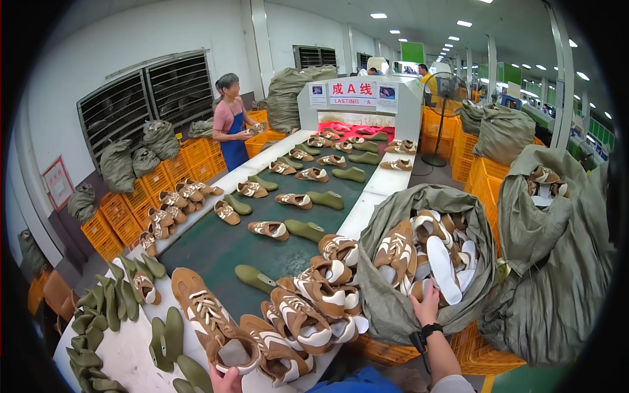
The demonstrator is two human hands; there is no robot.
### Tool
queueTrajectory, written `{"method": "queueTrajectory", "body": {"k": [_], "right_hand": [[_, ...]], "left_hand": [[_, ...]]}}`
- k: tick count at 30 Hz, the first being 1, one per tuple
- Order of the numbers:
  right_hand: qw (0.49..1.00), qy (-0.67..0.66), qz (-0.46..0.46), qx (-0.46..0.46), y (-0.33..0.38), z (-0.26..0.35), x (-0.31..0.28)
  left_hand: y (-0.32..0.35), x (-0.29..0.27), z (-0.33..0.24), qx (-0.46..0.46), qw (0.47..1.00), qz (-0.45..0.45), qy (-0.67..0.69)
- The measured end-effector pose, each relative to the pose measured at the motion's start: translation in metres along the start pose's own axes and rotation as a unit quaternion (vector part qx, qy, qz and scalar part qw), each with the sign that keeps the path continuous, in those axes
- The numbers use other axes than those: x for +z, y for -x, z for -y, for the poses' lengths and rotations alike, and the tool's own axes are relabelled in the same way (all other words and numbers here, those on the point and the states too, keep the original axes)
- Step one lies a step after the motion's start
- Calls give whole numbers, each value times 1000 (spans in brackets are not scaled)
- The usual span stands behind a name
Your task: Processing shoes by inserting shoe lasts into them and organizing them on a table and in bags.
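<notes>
My left hand (226,380) is closed on the heel of a brown sneaker (203,308) with cream stripes and laces, its toe pointing away over the white ledge. My right hand (427,308) reaches into an open grey-green sack (378,288), its fingers bent among the contents. Inside the sack lie similar sneakers (396,252) and white insoles (443,270); what those fingers grip is partly hidden. Beside the left hand's sneaker, more brown sneakers (298,314) are heaped along the conveyor's right edge. Green shoe lasts (173,334) lie on the ledge at left.
A green conveyor belt (216,262) carries sneakers and lasts between white ledges, with a machine (409,111) at its far end. A person in a blue apron (232,124) stands at its left. Orange crates (121,216) and bulging sacks (550,281) line both sides.
</notes>
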State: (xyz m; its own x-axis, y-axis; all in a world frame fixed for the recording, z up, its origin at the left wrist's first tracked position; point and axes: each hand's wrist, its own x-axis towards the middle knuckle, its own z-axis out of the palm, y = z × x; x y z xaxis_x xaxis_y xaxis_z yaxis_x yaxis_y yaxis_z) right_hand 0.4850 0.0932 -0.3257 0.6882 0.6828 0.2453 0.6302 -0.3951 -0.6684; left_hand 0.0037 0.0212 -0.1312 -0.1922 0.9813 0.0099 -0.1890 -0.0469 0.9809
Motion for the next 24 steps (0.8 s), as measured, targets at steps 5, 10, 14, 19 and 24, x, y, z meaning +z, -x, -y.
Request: {"method": "queueTrajectory", "body": {"k": [5,10,14,19,24], "right_hand": [[994,62,-93,-15,4,-26,48],[988,64,-135,-31,5,-42,69],[986,77,-144,-31,4,-42,73],[988,69,-132,-28,4,-33,68],[986,68,-148,-24,4,-37,72]], "left_hand": [[2,15,4,9,999,-23,-31],[2,21,7,67,984,-38,-159],[-2,24,12,15,998,-39,49],[-9,22,11,-2,1000,-26,17],[-14,22,11,4,1000,-18,24]]}}
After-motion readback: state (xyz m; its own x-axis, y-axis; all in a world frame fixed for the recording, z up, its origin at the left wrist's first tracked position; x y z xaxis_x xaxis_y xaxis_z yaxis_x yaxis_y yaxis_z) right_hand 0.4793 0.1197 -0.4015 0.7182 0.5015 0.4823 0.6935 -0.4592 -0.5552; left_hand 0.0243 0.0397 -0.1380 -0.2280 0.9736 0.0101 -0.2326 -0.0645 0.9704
